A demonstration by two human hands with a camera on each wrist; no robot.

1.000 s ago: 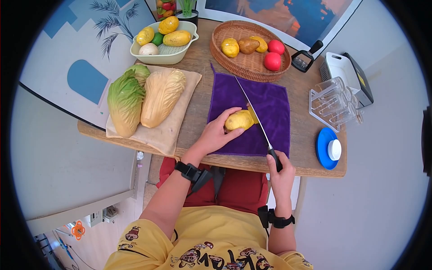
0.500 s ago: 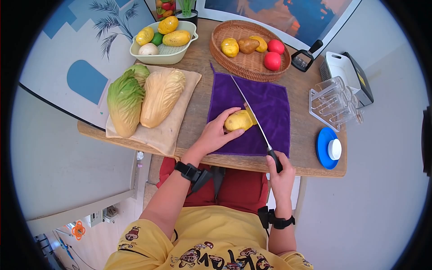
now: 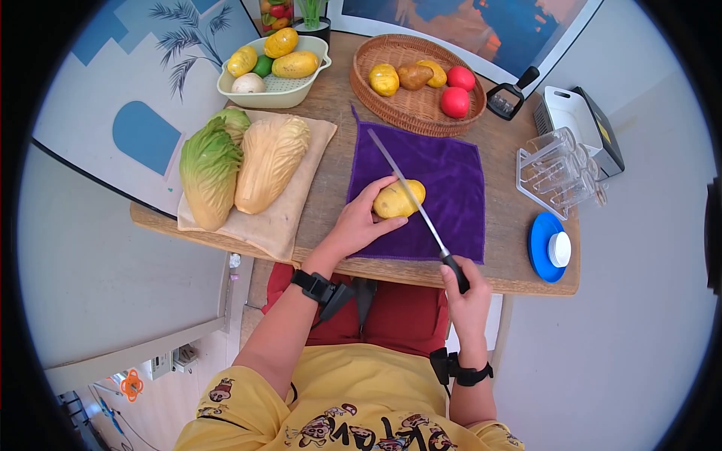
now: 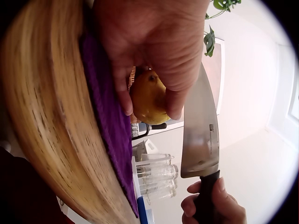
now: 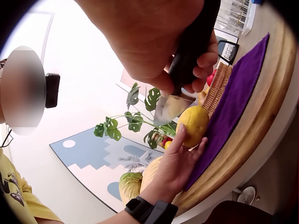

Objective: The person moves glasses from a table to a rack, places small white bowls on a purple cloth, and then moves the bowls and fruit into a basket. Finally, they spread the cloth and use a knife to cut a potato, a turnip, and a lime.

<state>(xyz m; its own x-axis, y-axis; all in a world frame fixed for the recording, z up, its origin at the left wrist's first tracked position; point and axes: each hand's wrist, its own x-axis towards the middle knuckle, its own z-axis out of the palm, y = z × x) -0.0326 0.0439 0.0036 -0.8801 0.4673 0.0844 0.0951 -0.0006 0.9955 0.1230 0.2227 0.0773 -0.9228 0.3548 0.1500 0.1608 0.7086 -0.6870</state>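
A yellow oval fruit [image 3: 392, 203], mango-like with a brown spot, rests on the purple cloth [image 3: 455, 173] at the table's front. My left hand [image 3: 359, 227] grips its left side between thumb and fingers. My right hand [image 3: 470, 293] holds a kitchen knife by its black handle [image 3: 454, 272]. In the head view the long steel blade [image 3: 430, 225] crosses the fruit's right half, tip pointing away and left. From the left wrist, the broad blade [image 4: 201, 130] shows above the fruit [image 4: 148, 100], apart from it. The right wrist view has the fruit's yellow end [image 5: 195, 122] near the blade.
Cabbages [image 3: 272, 161] lie on a beige cloth at left. Behind are a pale green basket [image 3: 282, 98] of fruit and a round wicker basket [image 3: 368, 90]. Glass mugs on a rack [image 3: 560, 169] and a blue plate [image 3: 538, 252] with white discs stand at right.
The blade has swung left and up, from the fruit's right end to above its right half. My left hand and the fruit have hardly moved.
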